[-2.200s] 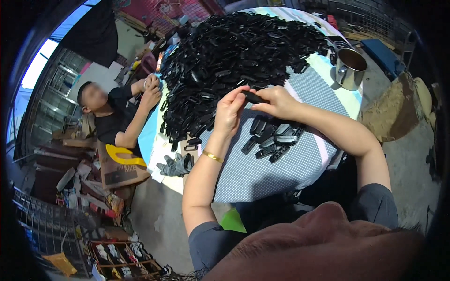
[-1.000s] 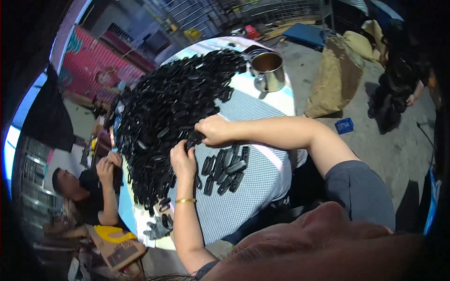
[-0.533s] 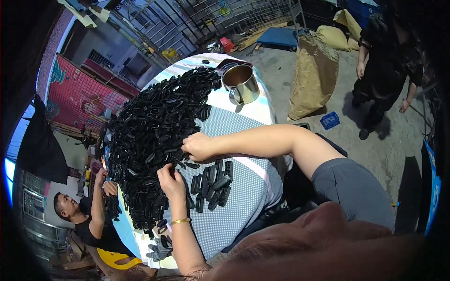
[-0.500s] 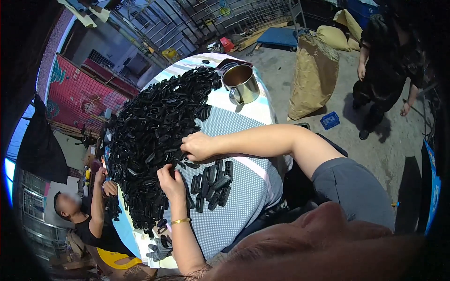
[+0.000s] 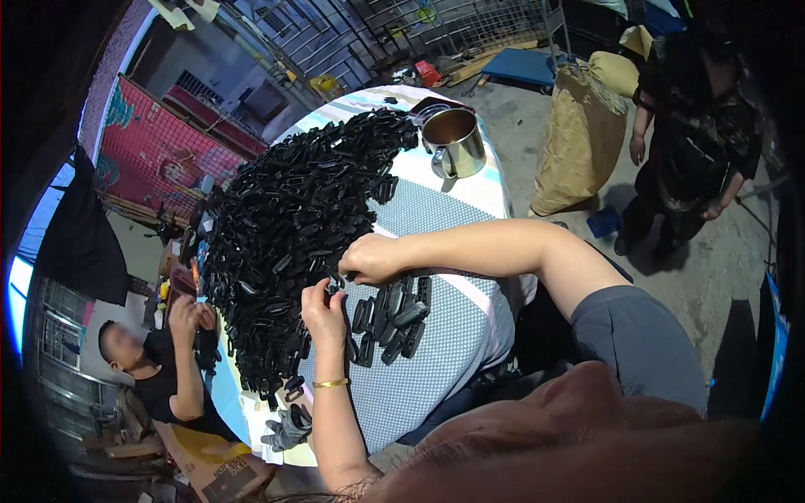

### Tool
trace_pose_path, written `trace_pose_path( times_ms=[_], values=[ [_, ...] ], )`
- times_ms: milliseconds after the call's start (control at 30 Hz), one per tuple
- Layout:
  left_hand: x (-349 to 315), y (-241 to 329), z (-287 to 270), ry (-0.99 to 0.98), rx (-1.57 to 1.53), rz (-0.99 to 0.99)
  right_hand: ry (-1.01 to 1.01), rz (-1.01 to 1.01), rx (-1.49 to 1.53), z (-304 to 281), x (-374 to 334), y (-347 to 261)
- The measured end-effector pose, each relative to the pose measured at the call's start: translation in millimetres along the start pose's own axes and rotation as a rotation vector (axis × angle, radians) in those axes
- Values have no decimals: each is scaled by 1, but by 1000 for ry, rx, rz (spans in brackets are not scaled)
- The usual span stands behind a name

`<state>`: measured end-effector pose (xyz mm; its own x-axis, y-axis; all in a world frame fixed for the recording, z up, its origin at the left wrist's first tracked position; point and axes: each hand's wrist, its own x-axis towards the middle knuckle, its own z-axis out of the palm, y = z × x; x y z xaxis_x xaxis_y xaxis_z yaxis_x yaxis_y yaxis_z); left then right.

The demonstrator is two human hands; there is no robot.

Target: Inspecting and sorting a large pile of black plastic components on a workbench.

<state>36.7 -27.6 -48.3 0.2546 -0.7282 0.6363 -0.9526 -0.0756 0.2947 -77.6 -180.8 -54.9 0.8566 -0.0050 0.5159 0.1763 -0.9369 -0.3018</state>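
A big heap of small, elongated black plastic pieces (image 5: 285,210) covers the far and left side of the round table. At its near edge my left hand (image 5: 324,317), with a gold-coloured bracelet on the wrist, pinches a black plastic piece (image 5: 332,289) between thumb and fingers. Just beyond and to the right, my right hand (image 5: 373,257) has its fingers closed at a dark bit of a piece, mostly hidden by the fingers. The hands are close together. A small group of separate black pieces (image 5: 392,318) lies on the patterned cloth (image 5: 444,335) right beside them.
A steel mug (image 5: 457,151) stands at the table's far right. A grey glove (image 5: 287,429) lies at the near left edge. A co-worker (image 5: 159,360) sits across on the left; another person (image 5: 696,142) stands at the right by a paper sack (image 5: 579,138) and a blue basket (image 5: 604,223).
My hands have drawn closer together, and my left fingers have closed on a piece. The seated co-worker's hands have come together. The standing person has moved nearer the blue basket. The view has shifted slightly.
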Motion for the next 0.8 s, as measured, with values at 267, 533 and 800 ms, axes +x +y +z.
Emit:
trace_pose_path(
  times_ms=[267,533,800],
  values=[
    [1,22,0,-27,-56,-77,36,40,-68,11,-7,12],
    [2,16,-7,-17,-150,-66,185,61,233,-7,5,-1],
    [2,9,0,5,-530,-253,127,393,772,-3,7,-8]
  ],
)
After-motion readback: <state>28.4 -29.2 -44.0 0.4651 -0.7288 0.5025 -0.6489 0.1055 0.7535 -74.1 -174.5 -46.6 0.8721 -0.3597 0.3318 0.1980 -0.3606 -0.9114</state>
